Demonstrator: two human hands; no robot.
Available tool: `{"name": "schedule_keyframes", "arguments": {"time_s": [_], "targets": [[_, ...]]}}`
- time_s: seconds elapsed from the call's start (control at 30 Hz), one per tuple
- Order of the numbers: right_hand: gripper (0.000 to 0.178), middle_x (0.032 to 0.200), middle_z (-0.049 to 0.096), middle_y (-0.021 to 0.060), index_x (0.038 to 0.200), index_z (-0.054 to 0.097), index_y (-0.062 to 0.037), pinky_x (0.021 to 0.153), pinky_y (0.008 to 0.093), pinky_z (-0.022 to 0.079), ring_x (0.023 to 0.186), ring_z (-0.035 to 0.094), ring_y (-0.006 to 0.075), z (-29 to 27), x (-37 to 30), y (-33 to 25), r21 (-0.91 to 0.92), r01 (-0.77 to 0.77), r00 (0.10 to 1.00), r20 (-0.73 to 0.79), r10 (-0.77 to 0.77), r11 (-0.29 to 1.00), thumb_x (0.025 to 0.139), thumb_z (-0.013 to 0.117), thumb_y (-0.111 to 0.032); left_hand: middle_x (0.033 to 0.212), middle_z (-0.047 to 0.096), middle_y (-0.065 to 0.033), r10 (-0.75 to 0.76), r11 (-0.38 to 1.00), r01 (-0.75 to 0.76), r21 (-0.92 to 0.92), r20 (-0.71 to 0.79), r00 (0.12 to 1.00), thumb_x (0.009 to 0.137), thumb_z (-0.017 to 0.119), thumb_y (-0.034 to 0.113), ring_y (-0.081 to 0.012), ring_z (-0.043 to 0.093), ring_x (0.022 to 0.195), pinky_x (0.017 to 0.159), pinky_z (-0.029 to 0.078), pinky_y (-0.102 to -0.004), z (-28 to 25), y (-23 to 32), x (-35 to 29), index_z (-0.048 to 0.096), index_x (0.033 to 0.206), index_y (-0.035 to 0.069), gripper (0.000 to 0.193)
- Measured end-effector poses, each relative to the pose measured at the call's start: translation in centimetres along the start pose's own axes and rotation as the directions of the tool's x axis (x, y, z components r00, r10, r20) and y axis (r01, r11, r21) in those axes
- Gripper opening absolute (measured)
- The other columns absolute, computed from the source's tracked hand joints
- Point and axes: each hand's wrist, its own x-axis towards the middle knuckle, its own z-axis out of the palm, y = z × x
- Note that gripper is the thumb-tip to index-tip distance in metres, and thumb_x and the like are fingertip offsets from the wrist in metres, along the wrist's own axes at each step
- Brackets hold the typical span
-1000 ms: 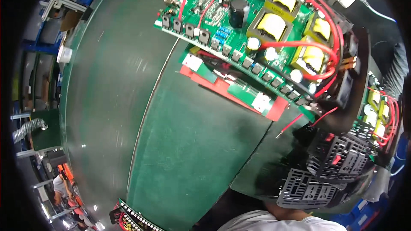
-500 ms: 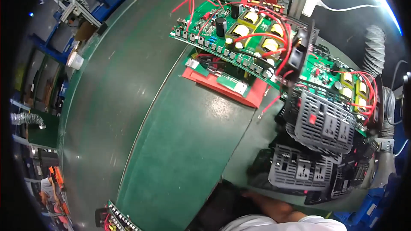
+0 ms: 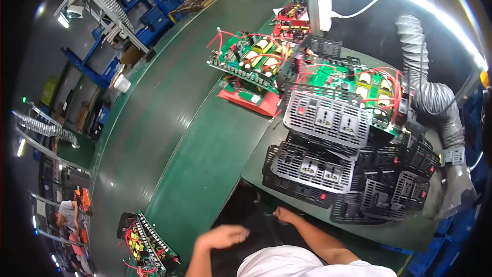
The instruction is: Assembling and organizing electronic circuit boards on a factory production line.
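My left hand (image 3: 223, 237) is over the black surface at the bench's near edge. Its fingers are smeared, and nothing in them can be made out. To its right, my right hand (image 3: 286, 215) is low over the same black surface (image 3: 241, 200), fingers closed at a small thin thing too tiny to name. Just beyond it lie black slotted panels with a silver socket panel (image 3: 312, 168). Farther off, a green circuit board with yellow transformers (image 3: 376, 90) stands behind another silver socket panel (image 3: 328, 119).
Another green board with red wires (image 3: 251, 54) rests on a red base (image 3: 248, 103). A further board (image 3: 146, 243) lies at the lower left, on the long curving green bench (image 3: 200, 174). A silver duct (image 3: 435, 97) rises at the right. People (image 3: 69, 215) are far left.
The view has shifted, so the boards and panels sit lower and more to the left. My left hand has come into view, and more of my right arm and hand now shows.
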Motion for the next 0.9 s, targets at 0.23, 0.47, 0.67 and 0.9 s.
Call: {"name": "schedule_keyframes", "arguments": {"time_s": [0.23,0.47,0.67,0.9], "targets": [[0.034,0.091,0.066,0.0200,0.096,0.064,-0.0006,0.074,0.0398,0.049,0.086,0.065,0.0288,-5.5,-6.5,-3.6,-0.002,-0.105,0.993,0.060,0.105,0.994,0.089,0.060,-0.034,0.133,0.044,-0.0169,0.009,0.784,-0.455,-0.422,-0.726,0.688,0.087,0.067,0.037,-0.0270,0.061,0.100,0.078,0.053,-0.0391,-20.9,17.1,13.9,0.022,0.144,0.006,0.079],[0.076,0.143,0.039,0.0129,0.145,0.024,-0.0065,0.107,0.0429,0.034,0.129,0.043,0.0259,-10.3,-10.9,-26.1,0.955,-0.028,0.842,0.183,-0.508,0.297,0.090,0.057,-0.049,0.134,0.033,-0.0253,0.092,0.969,-0.244,0.044,-0.978,0.189,0.072,0.080,0.030,-0.0345,0.042,0.124,0.100,0.041,-0.0409,-23.8,22.3,24.2,0.032,0.139,0.002,0.088],[0.068,0.138,0.044,0.0086,0.141,0.032,-0.0078,0.106,0.0390,0.035,0.126,0.043,0.0207,-13.8,-7.5,-35.0,0.961,0.190,0.804,-0.271,-0.530,-0.203,0.092,0.053,-0.049,0.133,0.029,-0.0275,-0.145,0.964,-0.181,-0.195,-0.955,0.257,0.068,0.081,0.036,-0.0377,0.045,0.120,0.098,0.043,-0.0452,-23.0,25.4,25.1,0.027,0.142,0.004,0.097],[0.066,0.142,0.041,0.0081,0.141,0.032,-0.0079,0.107,0.0407,0.035,0.129,0.041,0.0230,-13.2,-9.3,-36.5,0.965,0.234,0.841,-0.263,-0.472,-0.119,0.094,0.046,-0.052,0.104,0.066,-0.0196,0.317,0.933,0.040,0.357,-0.869,0.379,0.080,0.062,0.038,-0.0375,0.064,0.097,0.083,0.050,-0.0483,-23.5,29.2,23.3,0.063,0.108,0.013,0.037]]}}
